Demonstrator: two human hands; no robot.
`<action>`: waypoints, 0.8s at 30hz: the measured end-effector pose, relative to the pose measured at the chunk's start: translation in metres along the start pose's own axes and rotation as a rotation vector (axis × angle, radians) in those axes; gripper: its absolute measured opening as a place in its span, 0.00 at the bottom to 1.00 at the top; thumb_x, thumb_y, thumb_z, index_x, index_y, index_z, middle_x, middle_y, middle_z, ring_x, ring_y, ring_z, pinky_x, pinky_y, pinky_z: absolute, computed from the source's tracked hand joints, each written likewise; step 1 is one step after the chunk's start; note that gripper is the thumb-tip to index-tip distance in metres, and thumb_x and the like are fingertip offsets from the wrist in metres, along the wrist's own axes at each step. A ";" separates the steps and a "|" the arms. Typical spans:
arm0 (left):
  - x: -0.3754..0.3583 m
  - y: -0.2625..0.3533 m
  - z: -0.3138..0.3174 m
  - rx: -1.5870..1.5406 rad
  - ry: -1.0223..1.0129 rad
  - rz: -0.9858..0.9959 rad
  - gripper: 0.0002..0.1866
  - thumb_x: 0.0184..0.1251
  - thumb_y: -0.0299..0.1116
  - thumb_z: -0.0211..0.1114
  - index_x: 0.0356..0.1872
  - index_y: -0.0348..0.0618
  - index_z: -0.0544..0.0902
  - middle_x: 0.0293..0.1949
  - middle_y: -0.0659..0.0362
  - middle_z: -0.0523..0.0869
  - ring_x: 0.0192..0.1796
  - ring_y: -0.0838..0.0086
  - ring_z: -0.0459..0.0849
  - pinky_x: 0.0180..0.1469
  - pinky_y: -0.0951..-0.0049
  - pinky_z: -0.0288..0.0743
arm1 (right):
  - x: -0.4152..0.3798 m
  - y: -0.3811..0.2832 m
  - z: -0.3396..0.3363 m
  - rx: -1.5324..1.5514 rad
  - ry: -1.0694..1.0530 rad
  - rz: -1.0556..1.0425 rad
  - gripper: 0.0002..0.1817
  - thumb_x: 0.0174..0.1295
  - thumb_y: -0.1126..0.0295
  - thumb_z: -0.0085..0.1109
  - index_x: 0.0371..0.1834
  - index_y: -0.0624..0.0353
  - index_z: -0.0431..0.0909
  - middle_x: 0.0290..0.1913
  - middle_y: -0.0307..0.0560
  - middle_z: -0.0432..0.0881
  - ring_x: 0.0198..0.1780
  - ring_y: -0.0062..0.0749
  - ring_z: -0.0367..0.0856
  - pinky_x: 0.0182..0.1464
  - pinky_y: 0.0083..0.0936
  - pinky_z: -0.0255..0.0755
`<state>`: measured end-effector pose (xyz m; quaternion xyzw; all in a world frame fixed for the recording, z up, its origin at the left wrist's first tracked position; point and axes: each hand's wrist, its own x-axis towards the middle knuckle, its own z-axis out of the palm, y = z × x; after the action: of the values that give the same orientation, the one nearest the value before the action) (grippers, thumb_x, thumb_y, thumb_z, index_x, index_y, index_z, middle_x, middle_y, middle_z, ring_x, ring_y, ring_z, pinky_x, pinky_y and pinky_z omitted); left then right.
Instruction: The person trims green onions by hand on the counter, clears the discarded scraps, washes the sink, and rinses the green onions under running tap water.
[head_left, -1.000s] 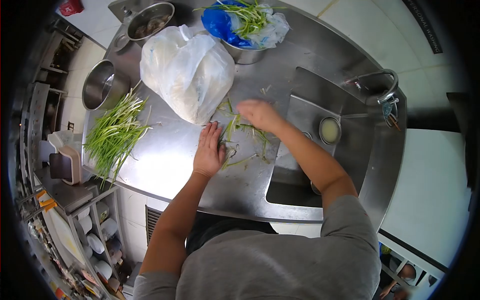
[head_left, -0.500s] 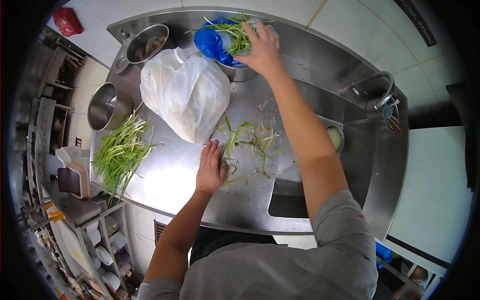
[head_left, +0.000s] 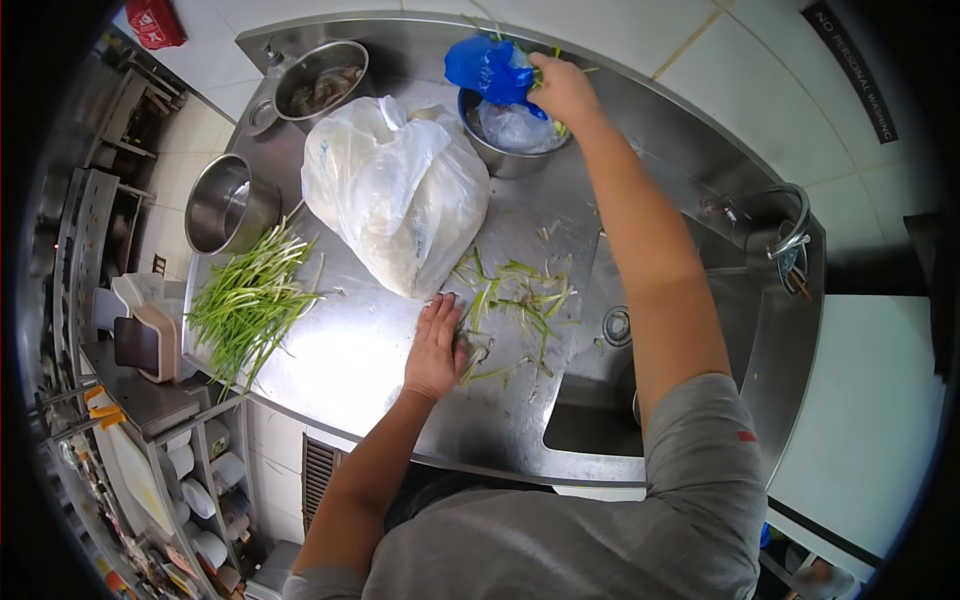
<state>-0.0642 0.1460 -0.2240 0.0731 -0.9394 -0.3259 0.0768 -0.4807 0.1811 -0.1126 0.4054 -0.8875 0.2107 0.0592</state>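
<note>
Since half a second ago the right hand has closed on the green stalks in the blue-bagged steel bowl. The left hand stays flat, fingers spread, holding nothing, on the steel counter beside scattered green trimmings. Three steel bowls, one white bag, one green chive pile.

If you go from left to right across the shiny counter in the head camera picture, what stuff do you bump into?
Pile of green stalks → white plastic bag → left hand flat on the counter → scattered green trimmings → sink → tap.
</note>
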 end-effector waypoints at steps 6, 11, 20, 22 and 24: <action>0.002 0.002 -0.001 0.014 -0.002 0.003 0.27 0.59 0.30 0.55 0.62 0.36 0.65 0.67 0.45 0.62 0.71 0.50 0.56 0.72 0.54 0.48 | -0.023 -0.017 0.005 -0.078 -0.039 -0.024 0.28 0.42 0.66 0.67 0.52 0.51 0.73 0.51 0.53 0.77 0.50 0.51 0.78 0.50 0.43 0.73; 0.001 0.002 -0.002 0.019 -0.012 0.002 0.28 0.59 0.30 0.55 0.62 0.37 0.65 0.68 0.45 0.62 0.71 0.50 0.56 0.72 0.54 0.48 | -0.030 -0.040 -0.002 -0.197 -0.232 0.006 0.33 0.40 0.66 0.70 0.56 0.51 0.72 0.55 0.50 0.75 0.52 0.49 0.76 0.53 0.40 0.72; 0.002 0.002 0.000 0.023 -0.011 -0.002 0.28 0.57 0.29 0.55 0.62 0.36 0.65 0.67 0.45 0.62 0.71 0.50 0.55 0.72 0.54 0.47 | -0.014 0.002 -0.041 0.223 0.281 -0.156 0.25 0.42 0.73 0.65 0.49 0.59 0.77 0.43 0.54 0.81 0.45 0.45 0.80 0.48 0.34 0.73; 0.003 0.004 -0.002 0.016 -0.004 0.003 0.29 0.55 0.26 0.56 0.61 0.36 0.65 0.67 0.45 0.62 0.71 0.49 0.56 0.72 0.54 0.47 | -0.016 0.002 -0.054 0.296 0.384 -0.144 0.25 0.43 0.73 0.65 0.50 0.62 0.77 0.44 0.53 0.82 0.43 0.37 0.81 0.48 0.28 0.73; 0.002 0.004 -0.002 0.019 -0.006 0.007 0.29 0.55 0.26 0.56 0.61 0.36 0.65 0.67 0.45 0.62 0.71 0.49 0.56 0.72 0.53 0.47 | -0.013 -0.009 -0.080 0.377 0.417 -0.071 0.22 0.44 0.76 0.60 0.48 0.63 0.77 0.38 0.51 0.83 0.37 0.29 0.79 0.43 0.24 0.72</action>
<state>-0.0661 0.1480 -0.2196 0.0698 -0.9430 -0.3167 0.0745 -0.4706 0.2183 -0.0408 0.3881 -0.7865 0.4487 0.1716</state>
